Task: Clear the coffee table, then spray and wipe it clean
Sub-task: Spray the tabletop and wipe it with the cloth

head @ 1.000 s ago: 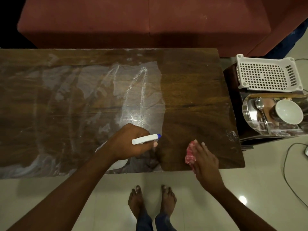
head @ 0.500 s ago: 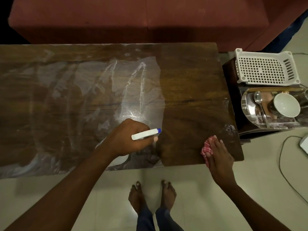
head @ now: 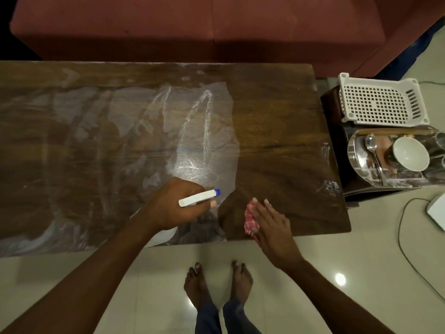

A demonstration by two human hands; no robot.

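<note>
While worktop [head: 277,116] is cleared, right end looks wiped dry; centre & left still streaky w/ foam. Left hand [head: 173,206] fingers wrapped round spray bottle [head: 198,197] nr front edge; right hand [head: 269,225] flat, pressing cloth [head: 250,220] there.

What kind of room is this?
Likely a home living room: a red sofa behind a low wooden coffee table, tiled floor, and a side stand holding a cup.
</note>
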